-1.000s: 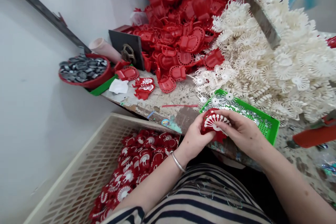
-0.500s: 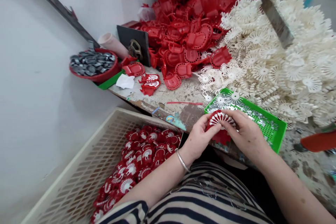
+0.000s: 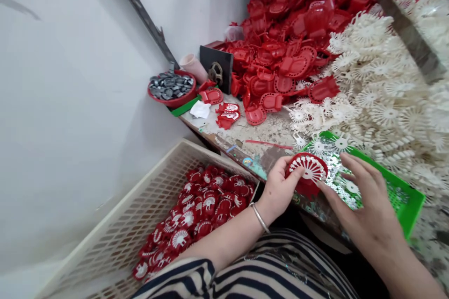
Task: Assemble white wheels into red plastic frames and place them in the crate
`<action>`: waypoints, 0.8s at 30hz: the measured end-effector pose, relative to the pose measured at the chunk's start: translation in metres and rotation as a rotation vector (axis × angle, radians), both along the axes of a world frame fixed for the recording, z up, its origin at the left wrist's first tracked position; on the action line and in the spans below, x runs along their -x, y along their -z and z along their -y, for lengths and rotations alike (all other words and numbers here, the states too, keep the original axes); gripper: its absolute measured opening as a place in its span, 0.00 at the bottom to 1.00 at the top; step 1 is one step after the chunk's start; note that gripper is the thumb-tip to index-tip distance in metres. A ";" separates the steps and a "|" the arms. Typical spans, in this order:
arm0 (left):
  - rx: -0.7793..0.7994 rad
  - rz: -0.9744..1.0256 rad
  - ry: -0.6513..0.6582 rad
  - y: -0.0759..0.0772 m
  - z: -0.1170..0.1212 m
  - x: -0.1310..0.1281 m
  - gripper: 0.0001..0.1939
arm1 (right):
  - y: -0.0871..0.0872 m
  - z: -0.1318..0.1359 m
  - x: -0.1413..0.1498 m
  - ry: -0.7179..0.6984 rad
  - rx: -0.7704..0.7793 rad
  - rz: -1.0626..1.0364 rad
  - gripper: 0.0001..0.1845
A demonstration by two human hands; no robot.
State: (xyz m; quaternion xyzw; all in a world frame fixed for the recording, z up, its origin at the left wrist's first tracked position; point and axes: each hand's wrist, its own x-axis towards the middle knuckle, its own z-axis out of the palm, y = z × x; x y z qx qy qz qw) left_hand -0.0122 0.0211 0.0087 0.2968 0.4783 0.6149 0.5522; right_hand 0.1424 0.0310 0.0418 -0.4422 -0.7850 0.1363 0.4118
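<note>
My left hand [image 3: 280, 188] pinches a red plastic piece [image 3: 307, 170] with a white fan-shaped insert, held at the workbench's front edge. My right hand [image 3: 361, 198] is beside it with fingers spread, fingertips just off the piece's right side, over a green tray [image 3: 409, 201] of small silvery bits. A cream slatted crate [image 3: 115, 238] at lower left holds many finished red-and-white pieces [image 3: 199, 210].
A heap of red plastic shells [image 3: 291, 32] fills the back of the bench, a heap of white fan inserts [image 3: 393, 84] the right. A red bowl of dark metal discs [image 3: 171, 86], a black block and a pink cup stand by the wall. A grey metal bar [image 3: 403, 23] slants overhead.
My right hand has let go of the red piece and opened, drawing back to the right. The left hand keeps hold. The view has swung left.
</note>
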 end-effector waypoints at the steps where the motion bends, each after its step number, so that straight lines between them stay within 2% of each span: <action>1: -0.011 -0.019 0.020 0.000 0.001 0.000 0.15 | 0.005 -0.002 0.002 -0.005 0.101 -0.062 0.31; 4: -0.073 -0.100 0.060 -0.003 0.005 0.000 0.15 | 0.019 -0.009 0.007 -0.097 0.507 -0.296 0.28; 5: -0.092 -0.128 0.067 -0.004 0.006 0.000 0.15 | 0.021 -0.010 0.009 -0.131 0.608 -0.363 0.26; 7: -0.111 -0.184 0.070 -0.004 0.007 0.001 0.16 | 0.022 -0.011 0.012 -0.161 0.707 -0.435 0.24; 11: -0.095 -0.250 0.050 -0.003 0.007 0.003 0.15 | 0.019 -0.009 0.012 -0.147 0.763 -0.447 0.23; 18: -0.072 -0.165 0.070 -0.006 0.005 0.005 0.15 | 0.020 -0.004 0.010 -0.202 0.726 -0.454 0.24; 21: -0.070 -0.142 0.012 -0.004 -0.002 0.024 0.17 | 0.020 -0.003 0.009 -0.217 0.704 -0.445 0.25; 24: -0.037 -0.229 -0.136 0.002 -0.016 0.066 0.20 | 0.018 0.000 0.002 -0.149 0.627 -0.341 0.23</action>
